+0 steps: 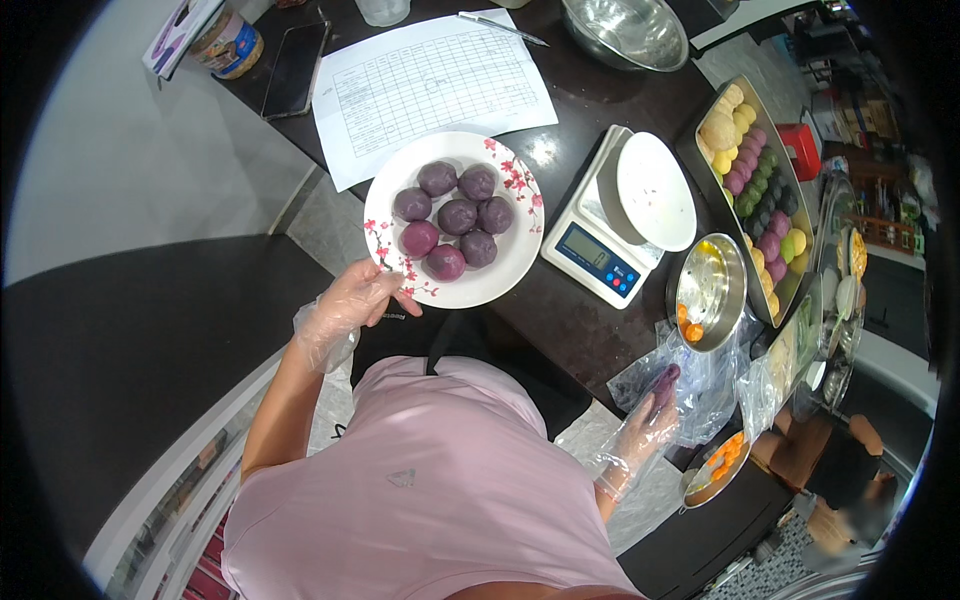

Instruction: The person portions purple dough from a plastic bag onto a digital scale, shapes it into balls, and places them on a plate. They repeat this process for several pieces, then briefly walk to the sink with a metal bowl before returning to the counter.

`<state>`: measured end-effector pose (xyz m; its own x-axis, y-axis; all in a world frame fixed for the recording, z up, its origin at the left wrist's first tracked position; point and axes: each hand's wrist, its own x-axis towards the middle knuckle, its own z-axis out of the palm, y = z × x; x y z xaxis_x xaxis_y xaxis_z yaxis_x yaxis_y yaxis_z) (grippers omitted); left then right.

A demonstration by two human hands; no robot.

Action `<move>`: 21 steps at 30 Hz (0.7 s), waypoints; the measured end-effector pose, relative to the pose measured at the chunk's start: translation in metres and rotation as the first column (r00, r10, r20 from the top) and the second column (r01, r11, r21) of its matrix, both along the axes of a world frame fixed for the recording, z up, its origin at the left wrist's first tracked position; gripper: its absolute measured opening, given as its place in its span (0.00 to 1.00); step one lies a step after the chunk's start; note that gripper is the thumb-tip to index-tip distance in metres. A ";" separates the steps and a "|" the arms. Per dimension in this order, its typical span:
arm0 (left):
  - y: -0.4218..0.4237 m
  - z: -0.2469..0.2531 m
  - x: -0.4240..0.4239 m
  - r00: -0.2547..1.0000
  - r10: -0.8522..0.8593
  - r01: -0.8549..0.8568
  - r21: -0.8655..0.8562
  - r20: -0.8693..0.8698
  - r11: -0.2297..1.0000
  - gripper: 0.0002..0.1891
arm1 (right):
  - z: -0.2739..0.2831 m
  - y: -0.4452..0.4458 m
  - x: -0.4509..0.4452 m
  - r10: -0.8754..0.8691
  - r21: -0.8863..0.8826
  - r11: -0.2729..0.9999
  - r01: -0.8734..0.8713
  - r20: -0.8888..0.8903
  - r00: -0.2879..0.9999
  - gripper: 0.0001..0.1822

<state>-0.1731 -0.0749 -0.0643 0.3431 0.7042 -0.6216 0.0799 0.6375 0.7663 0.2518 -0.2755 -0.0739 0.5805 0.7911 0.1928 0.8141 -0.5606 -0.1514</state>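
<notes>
My left hand (356, 296), in a clear plastic glove, grips the near left rim of a white plate (390, 172) with pink blossoms. On the plate sit several round purple dough balls (457, 217); two of them look redder. My right hand (649, 431), also gloved, holds a lump of purple dough (665, 384) above crumpled clear plastic bags (701, 405) at the table's edge. Between my hands, farther in, is a digital kitchen scale (600, 259) carrying a white dish (656, 191). Beside it stands a steel bowl (712, 277) with orange balls (694, 332) inside.
A metal tray (804, 274) of colored dough balls lies along the right. Another pan (716, 491) holds orange pieces. A printed sheet (435, 90), pen (502, 28), phone (296, 71), jar (229, 45) and steel bowl (626, 30) are at the back. Another person (832, 465) is at right.
</notes>
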 end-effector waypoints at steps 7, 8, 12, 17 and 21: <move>0.000 0.002 0.001 1.000 -0.008 0.008 0.008 -0.008 1.000 0.16 | 0.008 0.012 0.004 -0.108 0.071 0.991 0.117 -0.113 0.988 0.20; 0.000 0.002 0.000 1.000 -0.007 0.007 0.011 -0.003 1.000 0.16 | 0.012 0.015 0.004 -0.136 0.044 0.989 0.142 -0.120 0.983 0.19; 0.001 0.004 0.000 1.000 -0.017 0.017 0.000 -0.010 1.000 0.16 | 0.009 0.015 0.014 -0.095 0.092 0.991 0.094 0.008 0.995 0.18; 0.000 -0.002 -0.002 0.999 -0.016 0.016 0.000 -0.030 1.000 0.16 | 0.009 0.022 0.022 -0.105 0.140 0.979 0.151 -0.292 0.951 0.19; 0.000 0.001 0.001 1.000 0.004 -0.004 0.003 -0.030 1.000 0.17 | 0.013 0.022 0.032 0.035 0.029 0.999 -0.030 -0.189 0.981 0.22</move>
<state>-0.1725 -0.0751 -0.0638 0.3215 0.7075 -0.6294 0.1005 0.6355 0.7656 0.2837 -0.2533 -0.0611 0.5824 0.8064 0.1027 0.7873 -0.5280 -0.3184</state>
